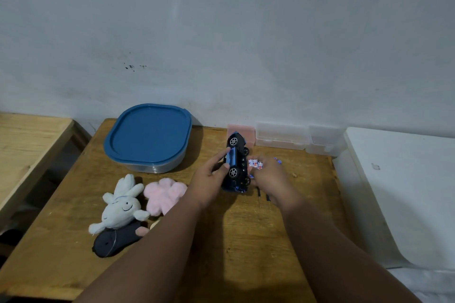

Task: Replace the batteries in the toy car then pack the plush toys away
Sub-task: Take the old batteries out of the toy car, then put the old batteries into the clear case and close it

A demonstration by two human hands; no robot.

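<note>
A blue and black toy car point(235, 163) stands tipped on its side on the wooden table point(246, 241), wheels facing me. My left hand point(209, 179) grips its left flank. My right hand point(269, 176) holds white batteries point(256, 163) against the car's underside. Left of my arms lie a white rabbit plush point(121, 205), a pink plush point(163, 194) and a dark plush point(115, 241). Behind them stands a clear container with a blue lid point(149, 136).
A pink box point(242, 134) and clear plastic boxes point(283, 136) line the wall behind the car. A thin screwdriver point(259, 198) lies under my right wrist. Another wooden surface point(27, 152) is at left, a white unit point(403, 187) at right.
</note>
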